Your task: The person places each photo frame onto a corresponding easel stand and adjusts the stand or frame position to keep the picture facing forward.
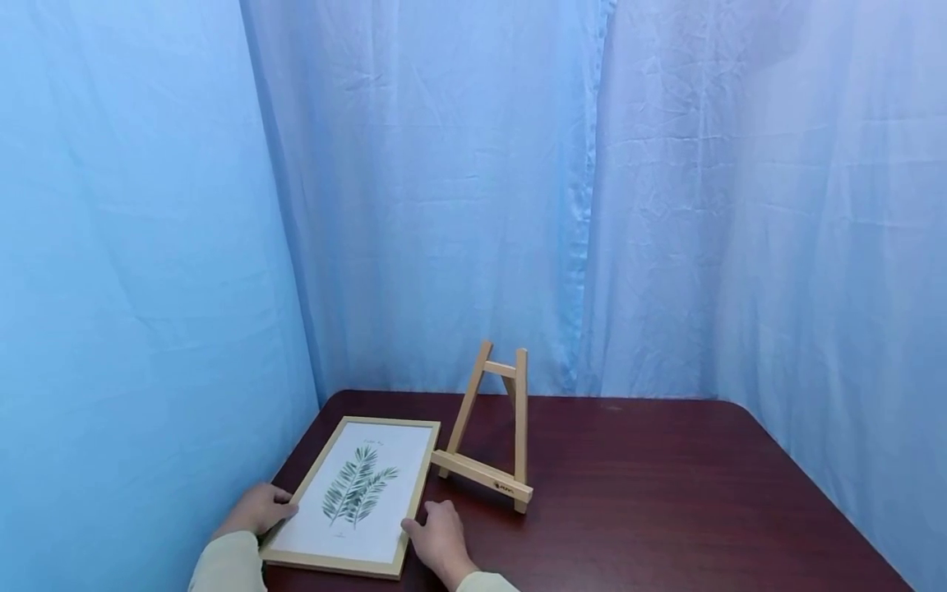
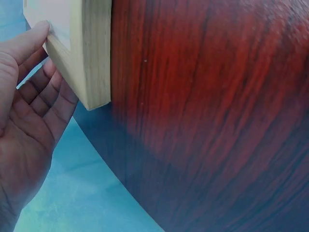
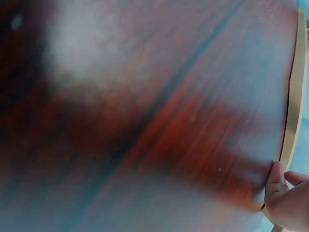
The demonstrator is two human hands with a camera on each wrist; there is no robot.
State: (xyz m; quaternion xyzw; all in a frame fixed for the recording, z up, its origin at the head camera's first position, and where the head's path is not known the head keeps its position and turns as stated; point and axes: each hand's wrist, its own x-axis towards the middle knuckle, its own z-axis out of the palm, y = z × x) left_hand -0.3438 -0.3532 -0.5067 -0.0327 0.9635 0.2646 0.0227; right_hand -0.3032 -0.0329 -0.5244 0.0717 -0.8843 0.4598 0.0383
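Note:
A picture frame [image 1: 381,501] with a pale wooden border and a print of green leaf sprigs lies face up at the left of the table. My left hand [image 1: 259,511] grips its left edge near the front corner. In the left wrist view the thumb [image 2: 36,38] presses the frame's face, and the other fingers reach behind the edge. On the opposite side my right hand [image 1: 441,538] holds the right edge, thumb on the border. The right wrist view catches only part of that hand [image 3: 288,203] at the thin side of the frame.
Just right of the picture frame stands a small wooden easel [image 1: 481,475], its ledge end close to the frame's right edge. The dark red-brown table [image 1: 666,493] has rounded back corners. Blue curtains [image 1: 459,197] hang behind it and along both sides.

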